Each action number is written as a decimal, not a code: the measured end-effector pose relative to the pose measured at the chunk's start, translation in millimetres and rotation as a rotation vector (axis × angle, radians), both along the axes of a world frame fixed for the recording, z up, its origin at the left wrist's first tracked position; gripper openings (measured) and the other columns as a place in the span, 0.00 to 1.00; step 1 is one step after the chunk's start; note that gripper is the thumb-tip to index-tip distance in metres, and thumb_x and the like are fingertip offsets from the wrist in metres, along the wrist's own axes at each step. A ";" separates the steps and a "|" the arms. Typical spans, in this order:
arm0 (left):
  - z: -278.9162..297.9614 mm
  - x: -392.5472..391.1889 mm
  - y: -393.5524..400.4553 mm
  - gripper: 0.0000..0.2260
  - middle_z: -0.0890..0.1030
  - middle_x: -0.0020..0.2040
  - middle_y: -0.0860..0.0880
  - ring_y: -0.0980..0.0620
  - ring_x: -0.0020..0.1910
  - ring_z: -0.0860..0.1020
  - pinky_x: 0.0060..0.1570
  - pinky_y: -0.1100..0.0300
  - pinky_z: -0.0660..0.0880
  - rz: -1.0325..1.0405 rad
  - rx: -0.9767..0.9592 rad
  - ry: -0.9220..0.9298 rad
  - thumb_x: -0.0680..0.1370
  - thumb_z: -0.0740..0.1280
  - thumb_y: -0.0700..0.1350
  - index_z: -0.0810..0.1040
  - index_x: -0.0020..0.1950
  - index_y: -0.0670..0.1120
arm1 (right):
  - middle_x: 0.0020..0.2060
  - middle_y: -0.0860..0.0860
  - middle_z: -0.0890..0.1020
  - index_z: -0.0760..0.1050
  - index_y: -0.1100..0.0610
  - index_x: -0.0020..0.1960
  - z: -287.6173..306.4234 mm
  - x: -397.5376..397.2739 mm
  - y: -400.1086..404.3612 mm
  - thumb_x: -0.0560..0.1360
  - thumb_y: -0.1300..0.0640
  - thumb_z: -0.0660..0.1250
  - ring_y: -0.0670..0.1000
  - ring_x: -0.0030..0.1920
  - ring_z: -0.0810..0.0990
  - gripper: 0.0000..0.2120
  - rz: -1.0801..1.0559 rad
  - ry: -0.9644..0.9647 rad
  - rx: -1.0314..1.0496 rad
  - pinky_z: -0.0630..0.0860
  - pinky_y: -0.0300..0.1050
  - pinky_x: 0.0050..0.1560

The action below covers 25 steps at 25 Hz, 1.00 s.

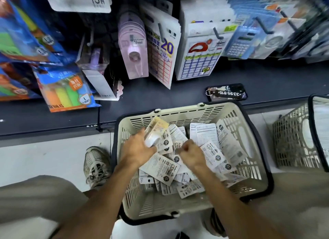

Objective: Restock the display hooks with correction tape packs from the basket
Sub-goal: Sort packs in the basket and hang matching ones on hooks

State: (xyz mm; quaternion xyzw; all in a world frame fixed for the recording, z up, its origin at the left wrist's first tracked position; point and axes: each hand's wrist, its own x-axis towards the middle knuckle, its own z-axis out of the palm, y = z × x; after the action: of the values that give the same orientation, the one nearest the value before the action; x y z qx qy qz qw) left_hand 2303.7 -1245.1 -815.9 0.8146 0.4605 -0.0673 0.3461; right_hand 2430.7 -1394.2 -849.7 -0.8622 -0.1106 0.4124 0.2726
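Between the basket (178, 114) walls, loose packs (204, 137) leave open floor nearest the person. Left hand (138, 147) grips a small stack of packs (156, 131); right hand (191, 154) curls, pinching one pack (178, 149).

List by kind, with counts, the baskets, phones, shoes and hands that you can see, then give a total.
Baskets: 2 (cream basket, grey basket)
Phones: 1 (phone)
Shoes: 2 (left shoe, right shoe)
Hands: 2 (left hand, right hand)
Total: 7
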 end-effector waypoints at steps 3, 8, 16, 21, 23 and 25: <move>-6.3 -11.6 2.9 0.27 0.81 0.42 0.55 0.57 0.32 0.79 0.31 0.59 0.80 -0.029 0.058 0.029 0.75 0.76 0.54 0.71 0.70 0.50 | 0.43 0.47 0.80 0.67 0.51 0.49 -17.8 -33.7 -9.9 0.77 0.54 0.71 0.49 0.43 0.80 0.11 0.433 -0.041 -0.064 0.80 0.46 0.43; -6.1 -12.5 -5.1 0.30 0.81 0.46 0.57 0.57 0.35 0.81 0.33 0.59 0.79 -0.082 -0.046 0.023 0.74 0.76 0.58 0.69 0.74 0.56 | 0.53 0.45 0.83 0.77 0.44 0.52 3.0 -21.2 -2.0 0.74 0.67 0.67 0.42 0.42 0.84 0.18 0.110 0.411 0.321 0.80 0.38 0.40; 16.6 -4.6 0.7 0.27 0.85 0.61 0.55 0.46 0.63 0.81 0.61 0.45 0.77 0.281 -0.763 -0.439 0.71 0.75 0.62 0.75 0.69 0.61 | 0.46 0.52 0.88 0.83 0.59 0.47 52.6 26.2 10.8 0.70 0.53 0.74 0.50 0.35 0.80 0.10 -0.367 0.754 0.464 0.78 0.53 0.55; 9.2 -8.9 -0.5 0.26 0.87 0.55 0.51 0.52 0.50 0.85 0.52 0.51 0.83 0.189 -0.545 -0.271 0.67 0.84 0.48 0.76 0.61 0.52 | 0.35 0.54 0.85 0.79 0.62 0.53 22.4 -12.5 23.3 0.80 0.59 0.69 0.54 0.34 0.83 0.06 -0.691 0.664 0.352 0.84 0.55 0.46; 2.1 -13.3 1.7 0.22 0.86 0.52 0.55 0.54 0.48 0.85 0.48 0.53 0.82 0.236 -0.429 -0.215 0.69 0.82 0.46 0.75 0.56 0.56 | 0.41 0.56 0.83 0.73 0.61 0.58 -1.2 -17.2 11.3 0.79 0.57 0.68 0.55 0.39 0.81 0.11 -0.480 0.318 0.146 0.81 0.55 0.47; -5.6 -15.0 3.4 0.22 0.85 0.51 0.56 0.53 0.48 0.85 0.52 0.52 0.82 0.262 -0.354 -0.194 0.70 0.81 0.48 0.74 0.58 0.56 | 0.52 0.54 0.78 0.69 0.56 0.59 -22.0 -21.9 -0.3 0.76 0.55 0.71 0.54 0.48 0.79 0.15 -0.108 0.065 -0.050 0.75 0.47 0.46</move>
State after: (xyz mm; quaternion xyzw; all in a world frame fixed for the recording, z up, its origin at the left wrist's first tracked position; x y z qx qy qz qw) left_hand 2288.6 -1241.6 -821.4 0.6773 0.5079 -0.0231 0.5318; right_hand 2408.8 -1394.5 -871.7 -0.8595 -0.0445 0.4277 0.2764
